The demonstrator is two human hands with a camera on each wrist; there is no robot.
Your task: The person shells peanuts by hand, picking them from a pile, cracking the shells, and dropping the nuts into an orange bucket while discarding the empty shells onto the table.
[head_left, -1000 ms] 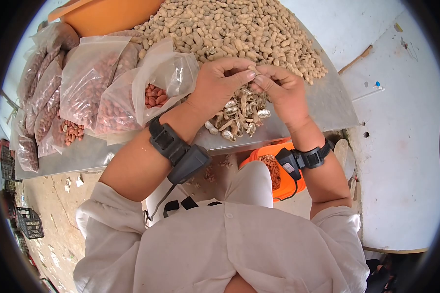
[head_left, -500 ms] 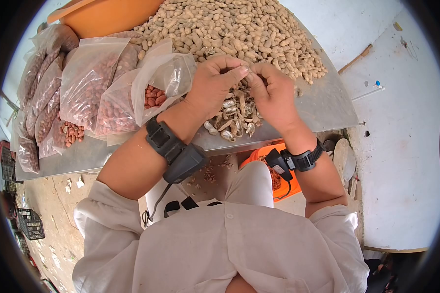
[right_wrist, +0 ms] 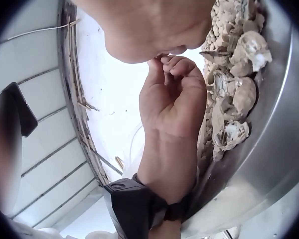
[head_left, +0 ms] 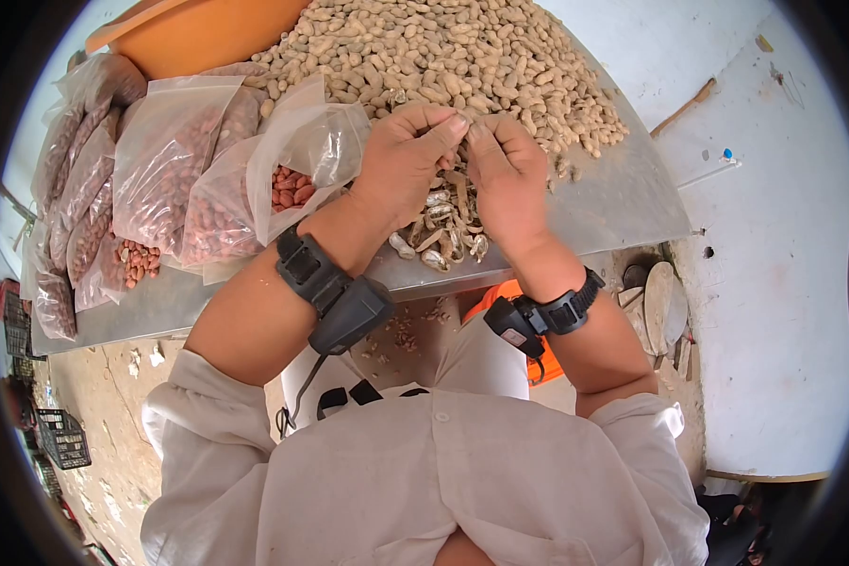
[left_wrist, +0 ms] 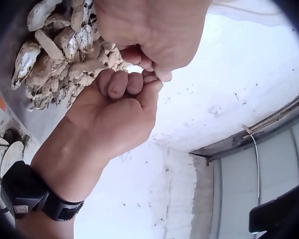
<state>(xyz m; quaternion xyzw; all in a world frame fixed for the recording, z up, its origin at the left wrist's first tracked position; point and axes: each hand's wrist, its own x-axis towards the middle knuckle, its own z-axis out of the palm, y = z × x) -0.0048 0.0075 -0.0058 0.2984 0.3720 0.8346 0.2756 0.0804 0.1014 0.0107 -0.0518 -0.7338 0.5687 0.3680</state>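
Note:
My left hand (head_left: 404, 160) and right hand (head_left: 512, 179) meet at their fingertips over the near edge of the peanut heap. Between them they pinch a peanut (left_wrist: 150, 78), mostly covered by the fingers; a bit of it shows in the left wrist view. The other fingers of both hands are curled inward. Below the hands lies a small pile of cracked peanut shells (head_left: 440, 229), some with pale insides turned up. Behind the hands spreads a large heap of unshelled peanuts (head_left: 443, 57) on the metal table (head_left: 623, 203).
Left of the hands, an unsealed plastic bag (head_left: 226, 222) holds red kernels, with several more filled bags (head_left: 174, 156) beside it. An orange basin (head_left: 198, 38) stands at the back left. Under the table edge is an orange bucket (head_left: 547, 363), partly behind the right wrist.
Both hands have shifted a little to the left, the right hand more, and its wrist now covers more of the orange bucket. The fingertips stay together.

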